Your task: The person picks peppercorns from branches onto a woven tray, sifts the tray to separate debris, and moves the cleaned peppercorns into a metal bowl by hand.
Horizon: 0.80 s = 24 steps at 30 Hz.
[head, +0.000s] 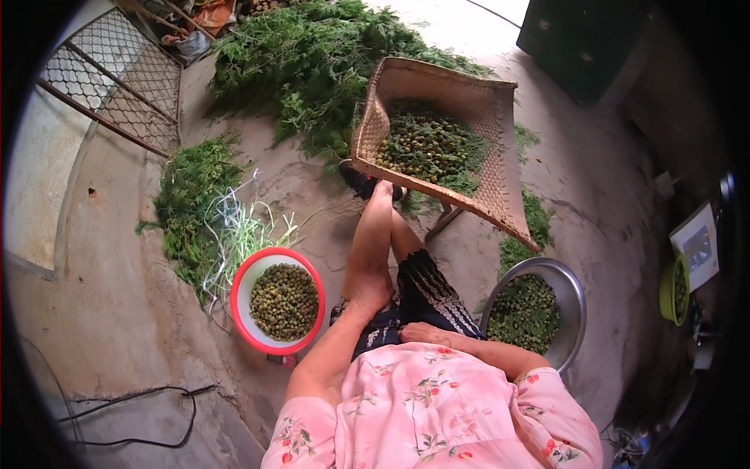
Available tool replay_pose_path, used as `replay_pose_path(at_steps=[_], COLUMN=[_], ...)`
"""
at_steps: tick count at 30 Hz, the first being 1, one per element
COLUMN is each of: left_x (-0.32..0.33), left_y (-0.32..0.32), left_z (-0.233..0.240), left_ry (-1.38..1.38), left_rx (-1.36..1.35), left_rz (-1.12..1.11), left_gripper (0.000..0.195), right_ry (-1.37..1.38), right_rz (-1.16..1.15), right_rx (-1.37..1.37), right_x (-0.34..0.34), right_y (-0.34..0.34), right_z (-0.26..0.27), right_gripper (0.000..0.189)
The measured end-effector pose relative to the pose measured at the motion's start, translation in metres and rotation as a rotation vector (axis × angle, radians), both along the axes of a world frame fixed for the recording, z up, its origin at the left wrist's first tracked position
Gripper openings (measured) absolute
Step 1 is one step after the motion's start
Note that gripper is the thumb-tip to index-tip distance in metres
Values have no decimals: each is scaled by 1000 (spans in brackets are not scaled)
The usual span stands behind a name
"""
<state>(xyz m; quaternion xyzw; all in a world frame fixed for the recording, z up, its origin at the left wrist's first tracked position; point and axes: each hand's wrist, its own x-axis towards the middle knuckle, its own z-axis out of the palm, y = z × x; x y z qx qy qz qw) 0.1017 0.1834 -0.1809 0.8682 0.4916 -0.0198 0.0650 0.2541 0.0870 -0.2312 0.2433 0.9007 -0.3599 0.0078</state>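
Note:
My left hand [370,292] rests on my bent knee, its fingers partly hidden around the leg. Against my lap at the waist lies my right hand [423,333], fingers curled, with no object visible in it. A red-rimmed white basin [237,305] full of small round green-brown cones or berries [284,302] stands beside my left arm. Beside my right arm is a metal basin [571,346] holding more of them mixed with green sprigs. Beyond my feet, a woven bamboo winnowing tray [504,176] stands raised, with a heap of cones or berries and leafy bits [430,146] in it.
A large pile of cut evergreen branches [304,70] lies beyond the feet, a smaller one [190,217] at left beside pale plastic strips [240,228]. A wire-mesh gate [123,76] stands upper left, black cable [181,442] lies lower left, and a green basin [668,293] is far right.

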Motion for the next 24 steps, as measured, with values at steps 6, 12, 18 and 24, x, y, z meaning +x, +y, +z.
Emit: replay_pose_path(at_steps=[6, 12, 18, 24], left_x=[-36, -58, -94, -77], left_y=[16, -14, -66, -74], left_z=[-28, 25, 60, 30], left_ry=[-179, -553, -400, -314], left_rx=[1, -522, -639, -366], left_rz=[260, 488, 388, 394], left_gripper=[53, 78, 71, 64], right_ry=[2, 21, -1, -54], right_rz=[-81, -161, -391, -164], right_rx=[-143, -185, -375, -259], right_x=[-14, -10, -12, -8], right_y=[6, 8, 6, 13], right_z=[1, -2, -9, 10], right_gripper=[23, 22, 21, 22])
